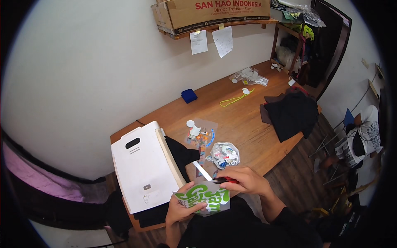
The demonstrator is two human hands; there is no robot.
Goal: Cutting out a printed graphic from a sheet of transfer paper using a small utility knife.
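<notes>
My left hand [178,210] grips a translucent film sheet [211,201] printed with bold green lettering, its thumb lying across the front. My right hand [246,181] is closed on a pair of red and black scissors [228,180] at the sheet's upper right edge. Whether the blades are apart is too small to tell. A narrow white strip [202,170] slants up from the sheet's top edge. Just beyond my hands stands a clear plastic bag [226,153] holding film scraps and cut pieces. Beside it lie clear film sheets [206,126] with colourful prints.
A white heat press [144,173] stands at the left of the wooden table [244,128], with black cloth [178,149] under it. Farther off are a blue folded cloth [189,96], a yellow cord [235,100] and dark garments [289,113]. Another person [364,132] sits at the right.
</notes>
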